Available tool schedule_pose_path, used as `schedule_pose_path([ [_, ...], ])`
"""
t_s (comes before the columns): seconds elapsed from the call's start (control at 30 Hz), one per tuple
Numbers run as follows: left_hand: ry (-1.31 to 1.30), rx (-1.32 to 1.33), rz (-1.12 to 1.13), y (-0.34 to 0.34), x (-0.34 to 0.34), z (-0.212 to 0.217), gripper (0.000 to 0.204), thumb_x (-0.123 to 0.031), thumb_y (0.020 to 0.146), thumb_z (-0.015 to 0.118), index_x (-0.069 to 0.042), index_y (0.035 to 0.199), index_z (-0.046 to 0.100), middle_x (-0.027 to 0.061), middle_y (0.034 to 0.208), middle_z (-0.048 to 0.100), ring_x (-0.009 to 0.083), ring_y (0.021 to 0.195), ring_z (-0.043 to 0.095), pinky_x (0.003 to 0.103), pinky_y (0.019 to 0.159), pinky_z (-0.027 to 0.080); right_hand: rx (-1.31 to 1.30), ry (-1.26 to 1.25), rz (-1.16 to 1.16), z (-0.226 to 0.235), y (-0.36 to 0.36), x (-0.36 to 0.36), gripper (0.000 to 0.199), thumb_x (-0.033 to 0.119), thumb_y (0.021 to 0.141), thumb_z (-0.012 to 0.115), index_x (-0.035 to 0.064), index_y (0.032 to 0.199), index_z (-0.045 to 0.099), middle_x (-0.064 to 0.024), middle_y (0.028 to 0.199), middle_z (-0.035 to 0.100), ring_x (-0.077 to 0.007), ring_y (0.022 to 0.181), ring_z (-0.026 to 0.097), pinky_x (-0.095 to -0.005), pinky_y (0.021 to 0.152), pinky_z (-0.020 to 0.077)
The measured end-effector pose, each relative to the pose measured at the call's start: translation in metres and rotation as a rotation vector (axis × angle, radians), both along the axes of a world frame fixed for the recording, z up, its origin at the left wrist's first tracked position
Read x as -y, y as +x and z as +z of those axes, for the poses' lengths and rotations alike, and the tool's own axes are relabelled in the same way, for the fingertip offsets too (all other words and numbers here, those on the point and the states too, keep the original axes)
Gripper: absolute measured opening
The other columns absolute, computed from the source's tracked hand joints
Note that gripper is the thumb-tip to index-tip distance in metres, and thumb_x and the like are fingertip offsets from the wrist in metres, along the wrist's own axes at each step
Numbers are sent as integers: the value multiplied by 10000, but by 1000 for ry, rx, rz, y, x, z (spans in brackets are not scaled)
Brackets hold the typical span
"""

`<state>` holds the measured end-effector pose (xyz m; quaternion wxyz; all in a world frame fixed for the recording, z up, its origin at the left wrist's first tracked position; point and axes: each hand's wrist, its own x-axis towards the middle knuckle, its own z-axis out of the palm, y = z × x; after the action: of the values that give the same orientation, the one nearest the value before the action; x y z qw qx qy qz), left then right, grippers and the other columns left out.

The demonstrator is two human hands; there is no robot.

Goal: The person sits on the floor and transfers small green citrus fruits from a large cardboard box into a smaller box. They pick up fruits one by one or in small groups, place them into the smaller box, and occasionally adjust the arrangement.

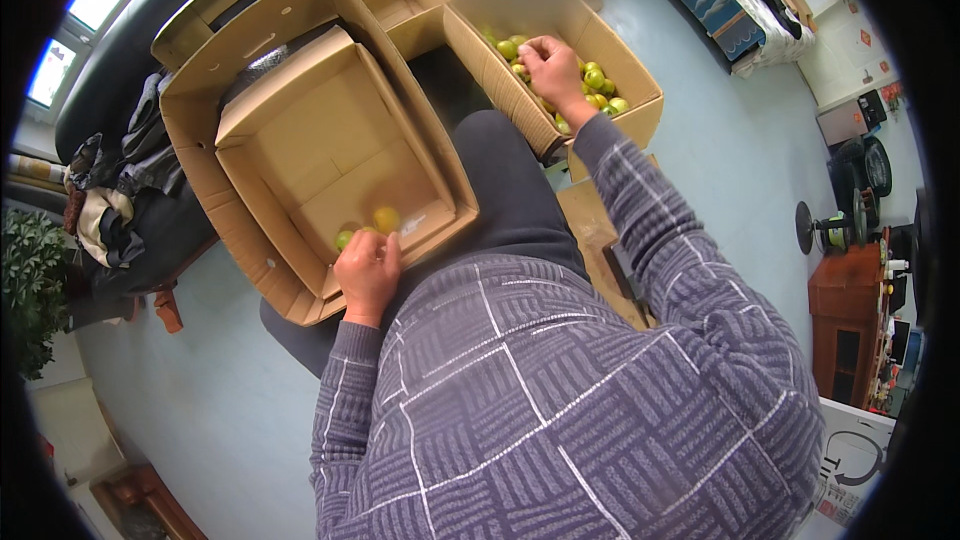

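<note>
On the left, my left hand (pixel 366 272) reaches over the near edge of a shallow cardboard tray (pixel 335 130), fingers curled. A small green fruit (pixel 344 239) shows right at its fingertips, and a yellowish round fruit (pixel 386 219), blurred, is just beyond; whether the hand grips either one is hidden. My right hand (pixel 552 72) is over a long cardboard box (pixel 628 70) at the upper right, its fingers pinched together. Several green and yellow-green round fruits (pixel 597 80) lie in this box around the hand. What the pinch holds, if anything, cannot be made out.
The tray sits inside a larger open carton (pixel 195 130) by my left leg. Dark clothes (pixel 150 145) lie on a black sofa (pixel 110 90) at left, near a leafy plant (pixel 35 285). A cardboard piece (pixel 590 215) lies by my right thigh. A blue-sided cabinet (pixel 705 0) stands far right.
</note>
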<state>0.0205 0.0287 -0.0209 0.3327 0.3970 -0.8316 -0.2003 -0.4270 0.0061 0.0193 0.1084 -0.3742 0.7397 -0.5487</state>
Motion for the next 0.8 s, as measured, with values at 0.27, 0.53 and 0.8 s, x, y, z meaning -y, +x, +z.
schedule_pose_path([
  [0.27, 20, 5, 9, 1, 1, -5, 229, -218, 941, 839, -97, 811, 694, 98, 762, 673, 330, 667, 690, 448, 615, 550, -682, 619, 320, -42, -67, 13, 444, 182, 1012, 641, 137, 1444, 735, -190, 1421, 743, -385, 1323, 696, -506, 1165, 521],
  [0.53, 41, 6, 7, 0, -5, -1, 233, -220, 941, 841, -93, 811, 695, 96, 759, 672, 329, 660, 688, 452, 617, 548, -678, 842, 448, -56, -68, 35, 365, 262, 1109, 513, 164, 1360, 759, -202, 1360, 744, -402, 1262, 735, -551, 1054, 577],
  [0.8, 10, 13, -9, -1, -3, 1, 250, -222, 943, 837, -81, 807, 682, 99, 770, 667, 341, 678, 689, 464, 617, 545, -682, 745, 145, -50, -60, 26, 414, 356, 1015, 716, 186, 1393, 735, -206, 1367, 675, -425, 1279, 695, -562, 1063, 570],
])
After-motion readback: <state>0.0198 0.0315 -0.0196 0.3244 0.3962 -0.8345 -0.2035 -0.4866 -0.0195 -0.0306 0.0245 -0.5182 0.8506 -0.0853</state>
